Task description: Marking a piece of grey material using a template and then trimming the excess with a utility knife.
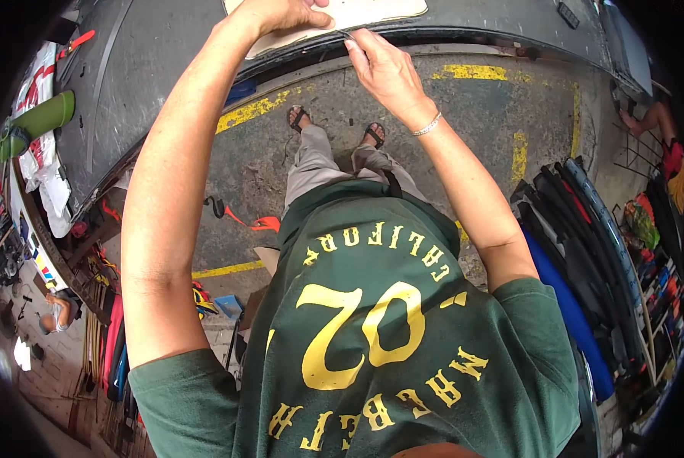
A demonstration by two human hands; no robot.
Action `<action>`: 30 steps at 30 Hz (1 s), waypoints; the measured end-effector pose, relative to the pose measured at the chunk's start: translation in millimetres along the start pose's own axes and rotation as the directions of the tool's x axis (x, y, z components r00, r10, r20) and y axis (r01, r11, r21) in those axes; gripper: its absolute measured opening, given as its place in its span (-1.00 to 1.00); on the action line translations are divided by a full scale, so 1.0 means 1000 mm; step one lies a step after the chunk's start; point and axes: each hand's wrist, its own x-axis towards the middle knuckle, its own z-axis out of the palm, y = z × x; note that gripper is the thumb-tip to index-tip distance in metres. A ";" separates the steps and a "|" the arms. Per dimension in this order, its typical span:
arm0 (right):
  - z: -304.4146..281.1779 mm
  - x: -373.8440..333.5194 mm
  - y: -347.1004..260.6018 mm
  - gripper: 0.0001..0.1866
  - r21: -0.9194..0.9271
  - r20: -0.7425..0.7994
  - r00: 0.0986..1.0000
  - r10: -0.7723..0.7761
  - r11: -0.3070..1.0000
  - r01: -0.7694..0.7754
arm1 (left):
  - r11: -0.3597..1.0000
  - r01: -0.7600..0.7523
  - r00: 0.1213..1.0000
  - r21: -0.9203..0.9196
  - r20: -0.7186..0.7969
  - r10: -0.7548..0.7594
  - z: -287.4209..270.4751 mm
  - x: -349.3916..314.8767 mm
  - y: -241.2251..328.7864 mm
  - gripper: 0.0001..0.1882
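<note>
A cream-coloured flat sheet [372,9] lies at the near edge of the dark worktable [166,69]. My left hand [284,14] rests over this sheet, its fingers bent and partly cut off by the top of the picture. Whatever its fingertips grip, if anything, is too small to make out. Just right of it, my right hand [387,69] is closed in a pinch at the table's edge. A thin dark piece [346,34] sticks out from its thumb and forefinger toward my left hand; its kind cannot be told.
On the table's left lie a green roll [48,118] and an orange-handled tool [77,42]. A small dark block [568,15] sits at the far right. Long dark padded rolls [571,252] stand to my right. An orange strap [262,223] lies on the left. Another person's leg [651,120] shows at right.
</note>
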 end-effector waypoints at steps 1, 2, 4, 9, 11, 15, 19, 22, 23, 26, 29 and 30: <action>-0.001 -0.001 -0.002 -0.84 -0.017 0.004 1.000 0.007 1.000 -0.006 | 0.999 -0.008 1.000 0.033 -0.008 0.009 0.000 0.000 0.001 -0.54; -0.001 -0.001 -0.004 -0.83 -0.034 0.007 1.000 0.013 0.999 -0.013 | 1.000 -0.008 1.000 0.030 -0.006 0.009 0.000 -0.001 0.001 -0.54; -0.002 -0.001 -0.008 -0.83 -0.065 0.014 1.000 0.017 0.998 -0.016 | 0.999 0.006 1.000 0.049 -0.024 -0.005 0.001 -0.002 0.002 -0.54; -0.006 -0.002 -0.011 -0.84 -0.153 0.081 0.996 0.027 0.988 -0.014 | 0.999 0.003 0.999 0.040 -0.032 -0.002 0.002 -0.003 0.001 -0.53; -0.009 0.001 -0.012 -0.84 -0.175 0.107 0.993 -0.039 0.983 0.058 | 0.999 0.003 1.000 0.042 -0.028 -0.002 0.002 -0.003 -0.001 -0.53; -0.014 0.004 -0.015 -0.84 -0.201 0.159 0.987 -0.033 0.977 0.065 | 0.998 -0.003 1.000 0.058 -0.027 0.005 0.001 -0.005 -0.002 -0.52; -0.012 0.005 -0.016 -0.83 -0.201 0.179 0.984 -0.023 0.978 0.060 | 0.999 -0.015 1.000 0.039 -0.016 0.015 0.001 -0.004 -0.004 -0.53; -0.014 0.006 -0.023 -0.83 -0.221 0.194 0.981 -0.012 0.974 0.055 | 1.000 -0.015 1.000 0.002 -0.012 0.015 0.001 -0.004 -0.005 -0.54; -0.015 0.007 -0.025 -0.83 -0.237 0.203 0.979 -0.011 0.970 0.060 | 1.000 -0.015 1.000 0.000 -0.011 0.015 0.001 -0.005 -0.004 -0.54; -0.015 0.007 -0.027 -0.83 -0.243 0.217 0.976 0.015 0.969 0.039 | 1.000 0.017 1.000 -0.007 0.001 -0.017 0.000 -0.004 -0.003 -0.55; -0.013 0.006 -0.027 -0.83 -0.217 0.206 0.977 0.057 0.976 -0.011 | 1.000 0.005 1.000 -0.016 0.000 -0.005 0.001 -0.003 -0.004 -0.55; -0.013 0.006 -0.027 -0.83 -0.219 0.206 0.977 0.057 0.976 -0.010 | 1.000 -0.008 1.000 -0.022 -0.002 0.008 0.001 -0.003 -0.004 -0.55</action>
